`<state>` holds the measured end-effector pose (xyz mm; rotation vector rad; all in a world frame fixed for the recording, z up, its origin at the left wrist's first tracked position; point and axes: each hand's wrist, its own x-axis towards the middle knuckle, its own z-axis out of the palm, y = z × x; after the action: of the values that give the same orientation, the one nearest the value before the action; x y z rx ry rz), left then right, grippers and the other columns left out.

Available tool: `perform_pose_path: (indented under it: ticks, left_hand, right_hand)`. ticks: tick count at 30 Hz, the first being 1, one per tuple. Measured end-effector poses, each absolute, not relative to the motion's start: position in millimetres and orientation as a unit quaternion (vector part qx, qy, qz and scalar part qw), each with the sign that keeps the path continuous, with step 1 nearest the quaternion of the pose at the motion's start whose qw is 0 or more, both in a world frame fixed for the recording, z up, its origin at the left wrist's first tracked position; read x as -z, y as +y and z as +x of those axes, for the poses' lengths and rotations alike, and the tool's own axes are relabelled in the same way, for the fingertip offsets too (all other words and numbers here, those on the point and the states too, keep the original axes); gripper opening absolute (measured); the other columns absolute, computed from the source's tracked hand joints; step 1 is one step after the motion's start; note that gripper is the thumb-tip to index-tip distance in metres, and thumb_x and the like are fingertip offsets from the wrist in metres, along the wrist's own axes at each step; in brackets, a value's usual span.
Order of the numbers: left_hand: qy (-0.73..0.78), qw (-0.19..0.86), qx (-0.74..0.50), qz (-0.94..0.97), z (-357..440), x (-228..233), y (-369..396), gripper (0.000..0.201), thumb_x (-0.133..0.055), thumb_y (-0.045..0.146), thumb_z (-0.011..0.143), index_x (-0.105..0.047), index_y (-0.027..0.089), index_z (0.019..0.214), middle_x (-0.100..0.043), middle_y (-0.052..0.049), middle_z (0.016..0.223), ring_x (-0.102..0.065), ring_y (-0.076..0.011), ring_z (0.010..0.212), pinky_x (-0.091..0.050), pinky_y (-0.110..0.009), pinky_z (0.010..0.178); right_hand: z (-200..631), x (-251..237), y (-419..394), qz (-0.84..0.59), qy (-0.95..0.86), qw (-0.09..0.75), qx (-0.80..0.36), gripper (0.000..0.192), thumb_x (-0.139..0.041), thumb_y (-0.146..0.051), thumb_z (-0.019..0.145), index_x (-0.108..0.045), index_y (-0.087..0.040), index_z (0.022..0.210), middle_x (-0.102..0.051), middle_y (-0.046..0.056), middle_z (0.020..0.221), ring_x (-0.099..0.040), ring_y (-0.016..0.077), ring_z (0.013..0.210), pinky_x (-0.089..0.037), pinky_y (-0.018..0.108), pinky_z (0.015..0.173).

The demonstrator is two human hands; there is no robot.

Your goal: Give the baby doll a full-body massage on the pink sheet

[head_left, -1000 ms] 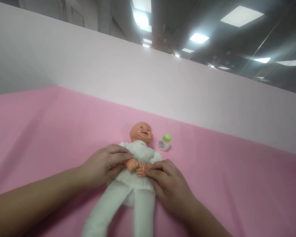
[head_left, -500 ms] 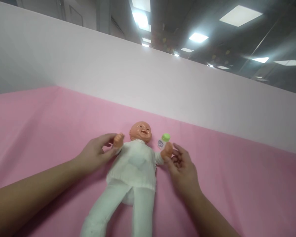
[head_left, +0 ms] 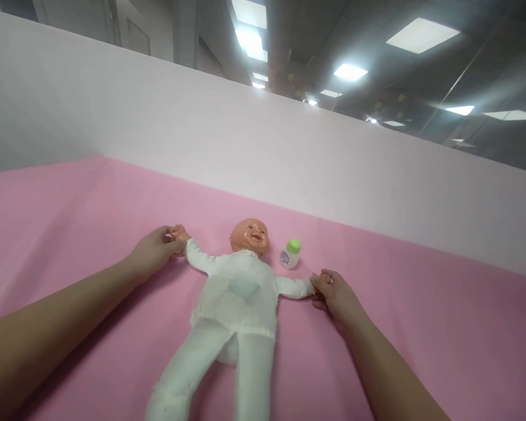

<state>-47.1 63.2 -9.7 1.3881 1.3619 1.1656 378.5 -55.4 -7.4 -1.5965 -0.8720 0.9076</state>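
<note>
A baby doll (head_left: 241, 292) with a hard plastic head and a white cloth body lies on its back, its face turned up. Its arms are stretched out to both sides. My left hand (head_left: 155, 251) is closed around the doll's hand (head_left: 180, 233) on the left. On the right, my right hand (head_left: 337, 295) pinches the doll's other hand (head_left: 325, 278), which my fingers partly cover. Beside the doll's head lies a small clear bottle (head_left: 290, 255) with a green cap and a label; neither hand touches it.
Pink cloth (head_left: 403, 327) covers the surface under the doll. A white wall panel (head_left: 263, 140) rises along the back and the left side. Above it show ceiling lights (head_left: 423, 36) and part of a room.
My hands have moved apart, drawing the doll's arms outward from near its body. The bottle, partly covered before by the doll's hand, now shows whole.
</note>
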Motion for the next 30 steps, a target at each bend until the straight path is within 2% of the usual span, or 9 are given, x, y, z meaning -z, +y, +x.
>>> perform_pose_path:
  ticks: [3, 6, 8, 9, 14, 19, 23, 26, 30]
  left_hand:
    - [0.529, 0.431, -0.47, 0.56, -41, 4, 57, 0.057, -0.08, 0.043, 0.069, -0.063, 0.016, 0.117, -0.076, -0.008, 0.089, -0.074, -0.0267, 0.078, -0.06, -0.038, 0.071]
    - [0.495, 0.401, -0.489, 0.596, -31, -7, 40, 0.061, -0.076, 0.044, 0.076, -0.057, 0.02, 0.129, -0.075, -0.009, 0.105, -0.073, -0.029, 0.092, -0.059, -0.041, 0.079]
    - [0.473, 0.34, -0.494, 0.645, -23, -14, 22, 0.056, -0.07, 0.044, 0.082, -0.056, 0.022, 0.131, -0.073, -0.01, 0.114, -0.072, -0.0286, 0.098, -0.059, -0.041, 0.083]
    - [0.462, 0.3, -0.478, 0.685, -18, -16, 14, 0.051, -0.067, 0.044, 0.085, -0.056, 0.024, 0.13, -0.073, -0.009, 0.116, -0.071, -0.0272, 0.098, -0.058, -0.041, 0.084]
    - [0.325, 0.16, -0.397, 0.843, -5, -15, -13, 0.039, -0.062, 0.034, 0.091, -0.062, 0.025, 0.129, -0.074, -0.006, 0.115, -0.07, -0.0242, 0.099, -0.058, -0.036, 0.086]
    - [0.204, 0.102, -0.337, 0.914, -6, -14, -11, 0.037, -0.058, 0.017, 0.093, -0.068, 0.028, 0.127, -0.074, -0.006, 0.121, -0.068, -0.0222, 0.11, -0.056, -0.035, 0.094]
    - [0.19, 0.078, -0.305, 0.93, -4, -17, -11, 0.038, -0.059, 0.013, 0.091, -0.071, 0.029, 0.123, -0.074, -0.005, 0.123, -0.068, -0.0219, 0.109, -0.056, -0.035, 0.095]
    - [0.204, 0.065, -0.315, 0.925, -2, -14, -12, 0.034, -0.059, 0.015, 0.091, -0.072, 0.028, 0.119, -0.074, -0.006, 0.12, -0.068, -0.0223, 0.106, -0.057, -0.035, 0.091]
    - [0.27, 0.099, -0.347, 0.893, -4, -11, -8, 0.03, -0.061, 0.028, 0.092, -0.069, 0.026, 0.121, -0.076, -0.006, 0.111, -0.069, -0.0239, 0.101, -0.057, -0.036, 0.089]
  right_hand:
    - [370, 2, -58, -0.665, -0.371, 0.57, -0.308, 0.074, -0.084, -0.046, 0.075, -0.048, -0.025, 0.135, -0.069, 0.011, 0.121, -0.075, 0.0248, 0.084, -0.067, 0.041, 0.069]
    - [351, -7, -68, -0.641, -0.428, 0.597, -0.223, 0.08, -0.082, -0.048, 0.077, -0.042, -0.025, 0.144, -0.064, 0.013, 0.136, -0.073, 0.0283, 0.102, -0.066, 0.041, 0.08]
    - [333, -13, -79, -0.617, -0.501, 0.579, -0.18, 0.074, -0.079, -0.045, 0.081, -0.045, -0.024, 0.143, -0.065, 0.013, 0.135, -0.071, 0.0283, 0.11, -0.063, 0.041, 0.087]
    - [323, -15, -86, -0.608, -0.541, 0.559, -0.159, 0.07, -0.079, -0.043, 0.08, -0.048, -0.024, 0.14, -0.068, 0.013, 0.129, -0.072, 0.028, 0.106, -0.064, 0.04, 0.084]
    - [281, -24, -109, -0.515, -0.777, 0.356, -0.064, 0.033, -0.063, -0.017, 0.089, -0.063, -0.028, 0.12, -0.074, 0.004, 0.112, -0.071, 0.0226, 0.099, -0.059, 0.039, 0.09]
    - [269, -32, -111, -0.431, -0.862, 0.262, -0.053, 0.036, -0.053, -0.006, 0.091, -0.066, -0.027, 0.118, -0.075, 0.001, 0.115, -0.066, 0.021, 0.109, -0.052, 0.04, 0.104]
    - [271, -32, -109, -0.412, -0.876, 0.247, -0.038, 0.04, -0.052, -0.004, 0.092, -0.065, -0.025, 0.124, -0.074, 0.001, 0.12, -0.065, 0.0206, 0.11, -0.049, 0.041, 0.108]
    - [274, -26, -108, -0.422, -0.866, 0.262, -0.052, 0.038, -0.054, -0.008, 0.093, -0.066, -0.025, 0.125, -0.074, 0.003, 0.121, -0.064, 0.0222, 0.112, -0.051, 0.042, 0.106]
    - [284, -18, -102, -0.522, -0.764, 0.362, -0.114, 0.033, -0.063, -0.023, 0.092, -0.067, -0.029, 0.124, -0.074, 0.005, 0.119, -0.068, 0.0256, 0.109, -0.056, 0.046, 0.097]
